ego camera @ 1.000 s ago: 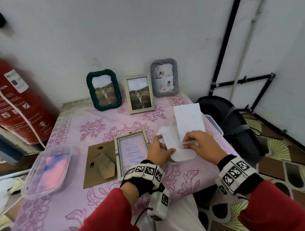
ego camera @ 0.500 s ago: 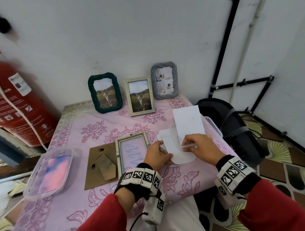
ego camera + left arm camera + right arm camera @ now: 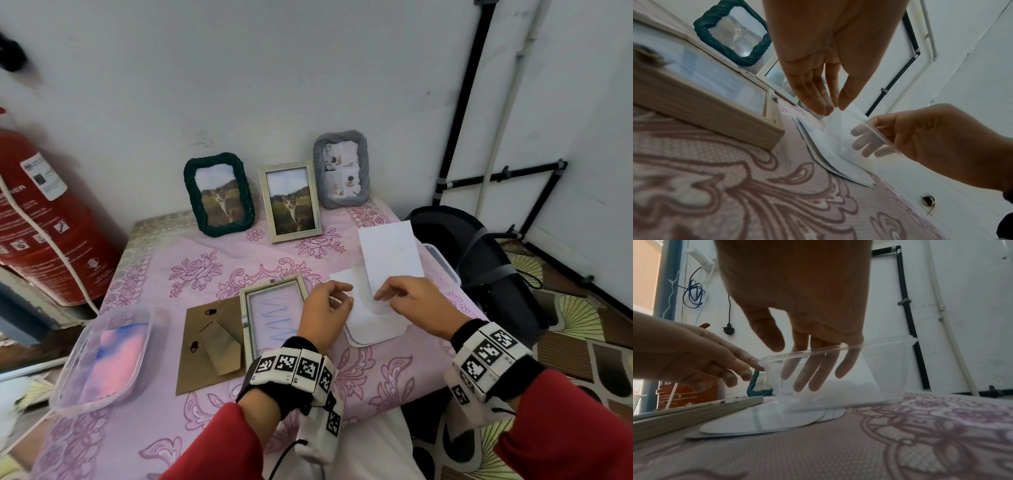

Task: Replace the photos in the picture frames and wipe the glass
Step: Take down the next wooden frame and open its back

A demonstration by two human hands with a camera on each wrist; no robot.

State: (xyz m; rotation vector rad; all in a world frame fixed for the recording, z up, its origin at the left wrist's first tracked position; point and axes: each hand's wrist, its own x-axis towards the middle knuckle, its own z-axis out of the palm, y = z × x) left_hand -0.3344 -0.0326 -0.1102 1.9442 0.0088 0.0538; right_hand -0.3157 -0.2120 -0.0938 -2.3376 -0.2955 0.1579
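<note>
Glass pane tilted up over the white sheets on the counter. Right hand grip pinches its near edge, left hand fingertips pinch a corner. Open frame just left. Red cylinder label unreadable.

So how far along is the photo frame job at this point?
Done: the cream frame lies opened, its backing board beside it. In hand: both the left hand and right hand hold a clear sheet over the white papers. Left: fitting a photo, closing up, wiping that scribbled glass.
</note>
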